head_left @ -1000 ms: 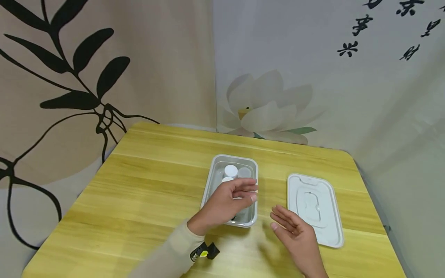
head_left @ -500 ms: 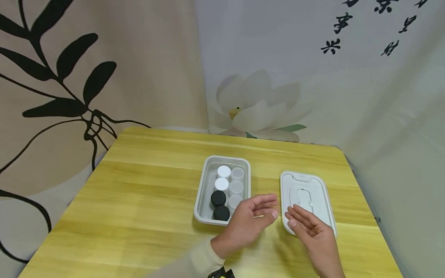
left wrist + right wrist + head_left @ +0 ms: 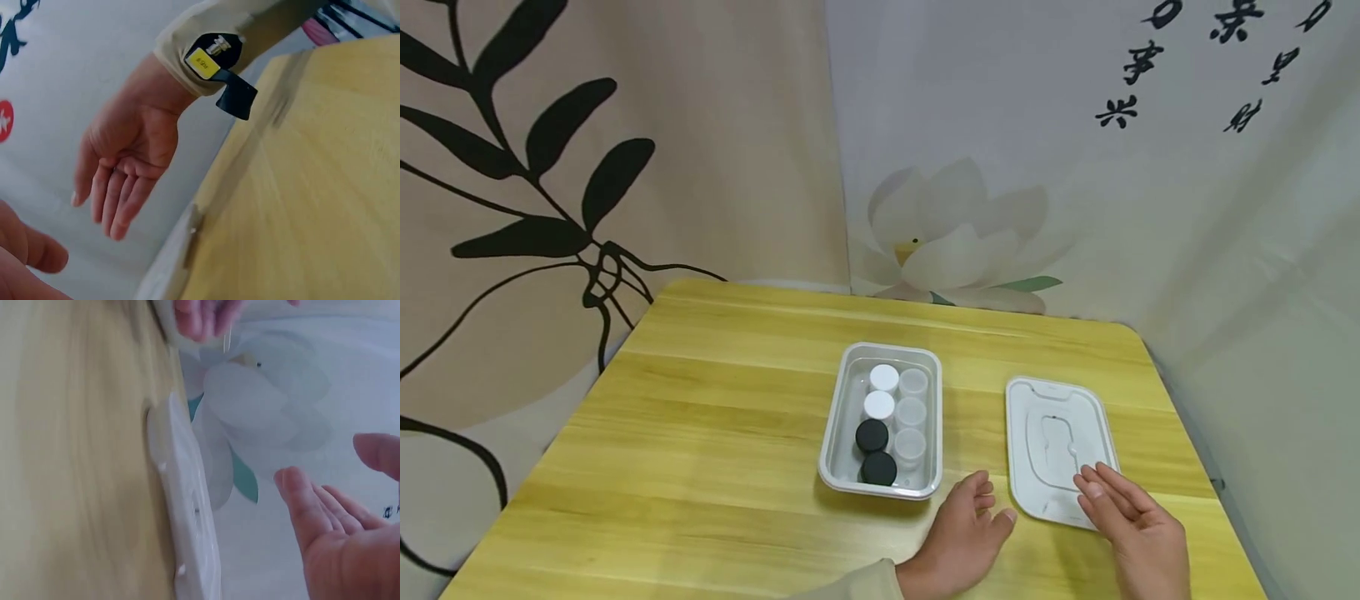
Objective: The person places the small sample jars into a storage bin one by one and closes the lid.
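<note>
In the head view, a pale grey plastic box (image 3: 880, 348) stands on the table with small round jars in two columns. Its left column has two white-capped jars (image 3: 883, 379) at the back and two black-capped jars (image 3: 878, 468) in front. Clear-lidded jars (image 3: 910, 447) fill the right column. The box's white lid (image 3: 1030, 467) lies flat to the right. My left hand (image 3: 962, 537) hovers near the box's front right corner, fingers relaxed and holding nothing. My right hand (image 3: 1138, 525) is over the lid's front right corner, fingers nearly straight, holding nothing.
The wooden table (image 3: 700, 467) reaches back to a fabric curtain (image 3: 760, 167) printed with leaves, a flower and characters. A strap with a black mount (image 3: 234, 94) is on the left sleeve.
My left hand has drawn away from over the box, towards me and to the right, uncovering the jars. My right hand has shifted right, over the lid's near corner.
</note>
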Available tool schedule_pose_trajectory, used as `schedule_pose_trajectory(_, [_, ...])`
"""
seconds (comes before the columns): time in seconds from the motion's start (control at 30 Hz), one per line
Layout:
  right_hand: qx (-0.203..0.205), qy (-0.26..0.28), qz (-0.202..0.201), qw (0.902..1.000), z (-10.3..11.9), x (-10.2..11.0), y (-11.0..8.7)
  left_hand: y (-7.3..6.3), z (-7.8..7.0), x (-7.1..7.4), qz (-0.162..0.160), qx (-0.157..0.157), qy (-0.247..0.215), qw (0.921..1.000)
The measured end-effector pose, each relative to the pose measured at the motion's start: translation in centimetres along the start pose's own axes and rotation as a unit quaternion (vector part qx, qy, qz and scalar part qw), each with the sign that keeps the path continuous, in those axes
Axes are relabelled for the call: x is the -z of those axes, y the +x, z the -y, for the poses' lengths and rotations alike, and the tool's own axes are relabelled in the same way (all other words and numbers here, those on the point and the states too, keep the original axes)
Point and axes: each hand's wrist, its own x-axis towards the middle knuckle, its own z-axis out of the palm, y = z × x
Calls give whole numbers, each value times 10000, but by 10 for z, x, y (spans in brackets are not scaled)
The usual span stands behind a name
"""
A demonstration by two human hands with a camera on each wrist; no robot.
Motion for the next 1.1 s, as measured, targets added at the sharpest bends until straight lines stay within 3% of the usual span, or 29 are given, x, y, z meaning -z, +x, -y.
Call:
schedule_pose_trajectory(0.23, [-797, 144, -1142, 9901, -2, 18, 13, 11, 10, -5, -704, 199, -408, 9965])
schedule_pose_trajectory(0.43, [-1226, 12, -1697, 9778, -5, 28, 21, 18, 14, -6, -957, 226, -499, 9939])
schedule_pose_trajectory(0.7, [-1512, -325, -1965, 9682, -12, 43, 28, 19, 23, -10, -919, 232, -476, 9944])
schedule_pose_trajectory(1.1, [-1799, 64, -1996, 9632, -24, 59, 34, 27, 26, -15, -1096, 318, -397, 9927])
